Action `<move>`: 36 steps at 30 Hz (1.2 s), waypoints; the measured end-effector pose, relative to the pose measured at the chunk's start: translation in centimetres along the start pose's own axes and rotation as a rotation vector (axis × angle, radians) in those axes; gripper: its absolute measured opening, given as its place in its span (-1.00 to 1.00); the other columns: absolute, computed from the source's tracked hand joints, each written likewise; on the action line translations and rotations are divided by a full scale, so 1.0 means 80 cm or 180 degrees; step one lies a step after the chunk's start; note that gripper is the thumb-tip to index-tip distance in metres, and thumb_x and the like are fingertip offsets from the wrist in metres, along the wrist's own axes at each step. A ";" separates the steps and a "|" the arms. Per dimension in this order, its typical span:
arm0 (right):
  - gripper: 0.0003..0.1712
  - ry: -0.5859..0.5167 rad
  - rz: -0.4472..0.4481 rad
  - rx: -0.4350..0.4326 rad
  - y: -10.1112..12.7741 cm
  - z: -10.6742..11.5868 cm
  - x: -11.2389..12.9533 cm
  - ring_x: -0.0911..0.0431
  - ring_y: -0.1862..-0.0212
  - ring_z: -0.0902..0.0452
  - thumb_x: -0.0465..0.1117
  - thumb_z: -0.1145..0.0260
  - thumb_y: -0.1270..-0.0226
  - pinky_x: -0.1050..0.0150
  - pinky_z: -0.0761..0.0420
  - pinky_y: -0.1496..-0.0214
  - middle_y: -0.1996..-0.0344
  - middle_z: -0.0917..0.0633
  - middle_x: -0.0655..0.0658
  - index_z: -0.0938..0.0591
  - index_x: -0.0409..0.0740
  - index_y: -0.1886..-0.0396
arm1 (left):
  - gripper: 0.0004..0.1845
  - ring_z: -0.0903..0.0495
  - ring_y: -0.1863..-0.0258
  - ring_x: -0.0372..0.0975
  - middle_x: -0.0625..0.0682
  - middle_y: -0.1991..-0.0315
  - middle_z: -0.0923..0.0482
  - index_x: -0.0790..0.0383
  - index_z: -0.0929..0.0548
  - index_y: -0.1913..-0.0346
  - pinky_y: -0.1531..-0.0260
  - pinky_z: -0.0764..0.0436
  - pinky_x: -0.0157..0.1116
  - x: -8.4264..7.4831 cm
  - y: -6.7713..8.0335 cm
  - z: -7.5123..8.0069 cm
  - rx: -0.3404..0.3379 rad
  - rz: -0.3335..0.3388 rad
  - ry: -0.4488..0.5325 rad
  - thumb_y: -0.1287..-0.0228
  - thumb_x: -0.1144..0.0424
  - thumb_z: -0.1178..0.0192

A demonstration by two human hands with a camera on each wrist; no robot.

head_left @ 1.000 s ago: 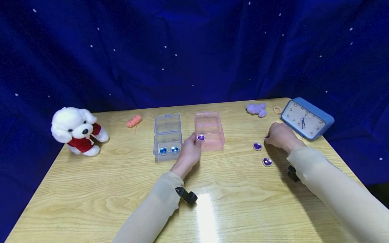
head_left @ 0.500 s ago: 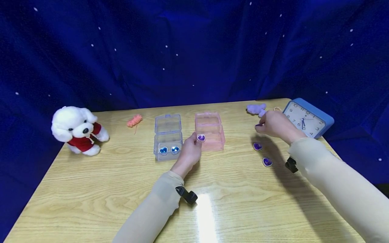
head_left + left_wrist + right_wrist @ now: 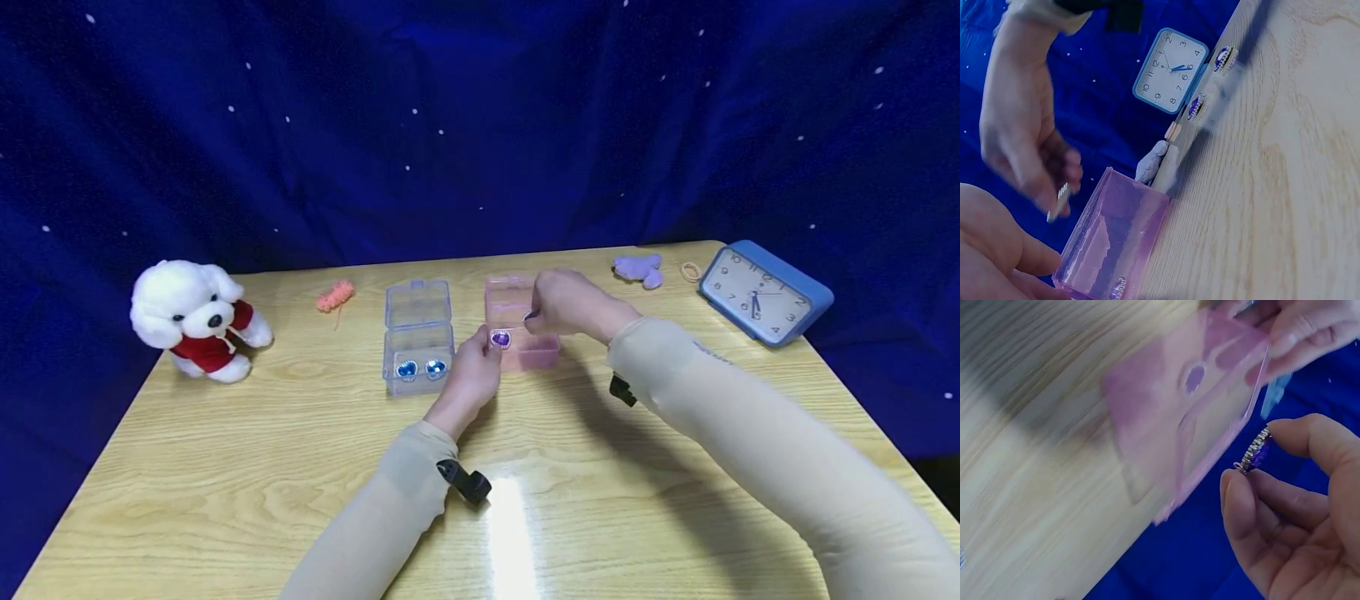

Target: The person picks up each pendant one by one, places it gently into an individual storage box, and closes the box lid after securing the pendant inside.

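My left hand (image 3: 471, 375) grips the left wall of an open pink clear plastic box (image 3: 538, 357), which stands on the table with its lid tipped back. One purple gem pendant (image 3: 500, 339) with a pearly rim lies inside. Over the box, my right hand (image 3: 573, 304) pinches another purple gem pendant (image 3: 1257, 450) between thumb and fingers; a small loop shows on it in the right wrist view. Two more purple pendants (image 3: 1225, 59) lie on the table in the left wrist view; the right arm hides them in the head view.
Left of the pink box stands an open clear bluish box (image 3: 417, 312) holding two blue gem pendants (image 3: 436, 369). A white plush dog (image 3: 202, 321), an orange yarn piece (image 3: 335, 296), a purple plush toy (image 3: 639, 269), a beige ring (image 3: 691, 272) and a blue clock (image 3: 757, 296) stand around.
My right hand has lifted a purple pendant near the clock and carried it left to above the pink box. The left hand has kept its hold on the box.
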State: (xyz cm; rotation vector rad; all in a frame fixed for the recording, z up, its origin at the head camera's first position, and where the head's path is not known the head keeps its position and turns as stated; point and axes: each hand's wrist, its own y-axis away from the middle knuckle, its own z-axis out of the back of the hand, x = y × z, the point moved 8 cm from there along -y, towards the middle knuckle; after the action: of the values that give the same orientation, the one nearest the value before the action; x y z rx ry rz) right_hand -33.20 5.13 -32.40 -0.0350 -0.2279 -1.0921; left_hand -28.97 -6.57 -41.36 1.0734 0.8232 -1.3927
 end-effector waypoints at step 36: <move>-0.67 0.0029 -0.0199 0.0751 -0.034 -0.030 0.013 0.20 0.61 -0.46 -0.14 -0.37 -0.24 0.24 -0.62 0.34 0.73 -0.56 0.04 -0.56 -0.11 0.67 | -0.42 -0.14 -0.46 0.05 0.27 -0.47 -0.17 0.37 -0.07 -0.53 -0.47 -0.11 -0.10 0.000 -0.002 -0.001 0.0006 0.0004 0.0050 -0.54 0.35 0.11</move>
State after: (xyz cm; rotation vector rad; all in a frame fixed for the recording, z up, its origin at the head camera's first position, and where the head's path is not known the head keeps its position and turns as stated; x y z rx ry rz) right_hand -34.75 2.62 -34.72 0.1890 -0.3502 -1.1210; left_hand -29.09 -6.47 -41.39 1.0874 0.8325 -1.3858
